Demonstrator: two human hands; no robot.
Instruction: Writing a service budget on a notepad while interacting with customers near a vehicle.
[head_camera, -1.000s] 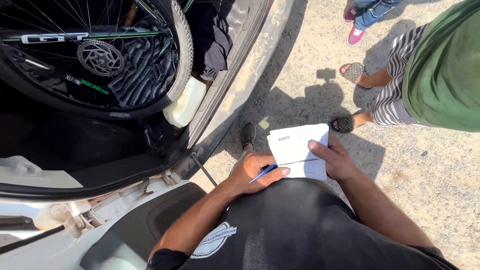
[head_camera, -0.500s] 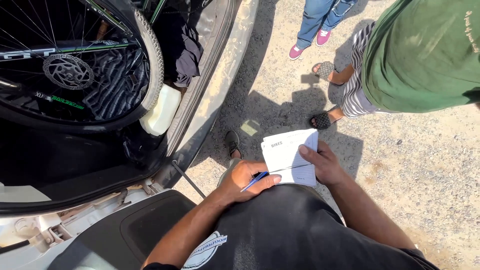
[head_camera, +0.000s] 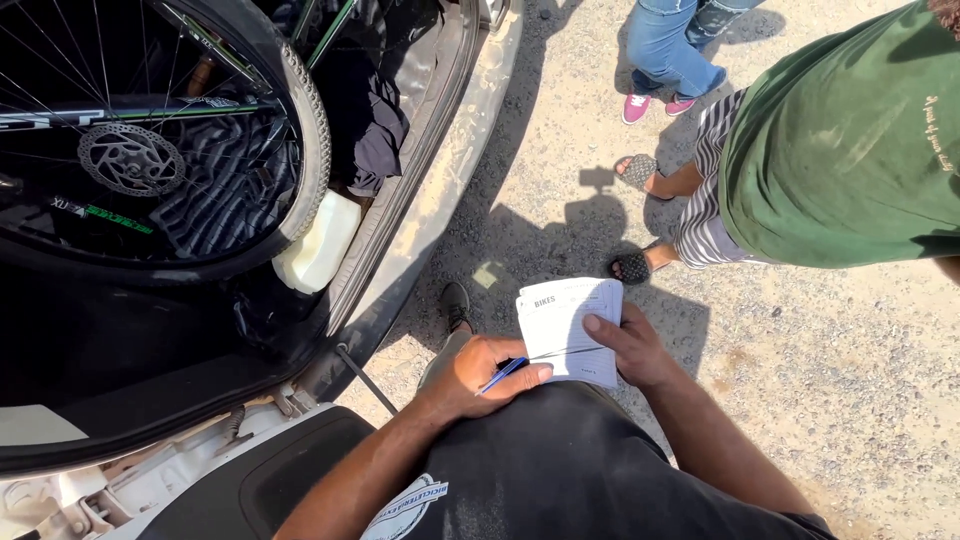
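Two hands, a pen and a white notepad beside an open car boot.
We see the left hand (head_camera: 487, 372) closed around a blue pen (head_camera: 503, 375) at the white notepad (head_camera: 567, 329), which the right hand (head_camera: 630, 350) grips at its right edge; a bicycle wheel (head_camera: 300, 130) lies far left, and a green-shirted person (head_camera: 850, 150) stands far right.

In my right fingers (head_camera: 607, 335) I hold a small white notepad (head_camera: 565, 325), upright against my belly, with a dark printed heading at its top left corner. A white round emblem (head_camera: 405, 508) sits on my dark shirt below it. On the black bicycle tyre (head_camera: 150, 255) in the car boot, a green-and-white label (head_camera: 95, 213) runs along the rim.
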